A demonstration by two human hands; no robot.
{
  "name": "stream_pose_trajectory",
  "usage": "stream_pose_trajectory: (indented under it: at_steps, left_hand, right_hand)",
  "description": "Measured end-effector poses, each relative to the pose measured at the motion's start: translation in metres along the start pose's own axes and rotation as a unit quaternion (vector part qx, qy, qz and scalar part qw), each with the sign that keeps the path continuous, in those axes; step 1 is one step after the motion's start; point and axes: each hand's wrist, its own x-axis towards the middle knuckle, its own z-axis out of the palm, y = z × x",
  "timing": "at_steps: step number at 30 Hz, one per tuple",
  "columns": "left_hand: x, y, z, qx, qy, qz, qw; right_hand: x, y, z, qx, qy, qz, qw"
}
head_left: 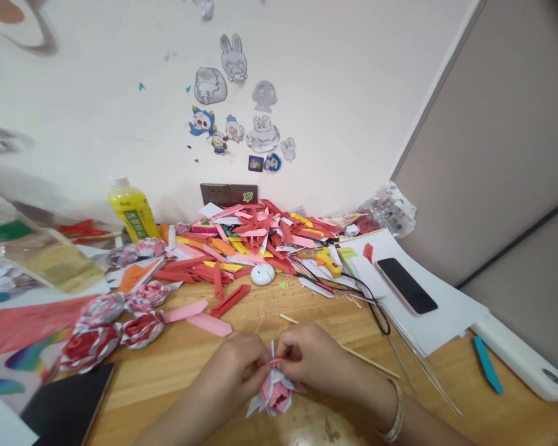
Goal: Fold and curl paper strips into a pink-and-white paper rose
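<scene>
A pink and white folded paper flower (277,394) hangs below my fingers at the near middle of the table. My left hand (242,359) is closed on its upper left side, and my right hand (307,353) pinches it from the right. Between the fingertips runs a thin pink strip, and a narrow whitish piece sticks up from there. Exactly which fold each fingertip grips is hidden. Just beyond my hands a thin wooden stick (367,360) lies slanting on the wood, partly behind my right hand. Two pink paper strips (209,324) lie ahead of my left hand.
Finished paper flowers (90,345) sit at left beside a dark tablet-like slab (69,406). Folded paper strips (260,235) heap against the wall with a yellow glue gun (328,261). A yellow drink bottle (134,210), white earbud case (263,274), phone (407,286) and teal cutter (488,365) surround the workspace.
</scene>
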Motion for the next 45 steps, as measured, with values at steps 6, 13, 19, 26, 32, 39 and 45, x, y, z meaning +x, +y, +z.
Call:
stream_pose_trajectory:
  at_steps: [6,13,19,26,32,39,45]
  left_hand:
    - [0.005,-0.006,-0.006,-0.284,-0.045,-0.085,0.954]
    - [0.009,-0.008,0.002,-0.358,-0.041,-0.135,0.923]
    - [0.009,-0.011,0.007,-0.401,-0.023,-0.194,0.895]
    - [0.007,-0.008,0.010,-0.410,0.014,-0.216,0.886]
    - [0.008,-0.004,0.012,-0.399,0.028,-0.206,0.893]
    - [0.010,-0.002,0.012,-0.384,0.012,-0.197,0.902]
    - [0.011,-0.002,0.012,-0.371,0.008,-0.195,0.908]
  right_hand:
    - [0.000,-0.003,-0.002,-0.057,0.049,-0.097,0.992]
    - [0.004,-0.002,-0.001,-0.086,0.117,-0.182,0.973]
    - [0.005,-0.001,-0.002,-0.070,0.107,-0.260,0.957]
    - [-0.002,-0.012,-0.007,-0.077,0.051,-0.320,0.943]
    - [-0.004,-0.019,-0.013,-0.062,0.024,-0.252,0.965]
    - [0.000,-0.013,-0.006,0.029,0.025,-0.177,0.983]
    - [-0.001,-0.011,-0.005,0.074,0.019,-0.158,0.985]
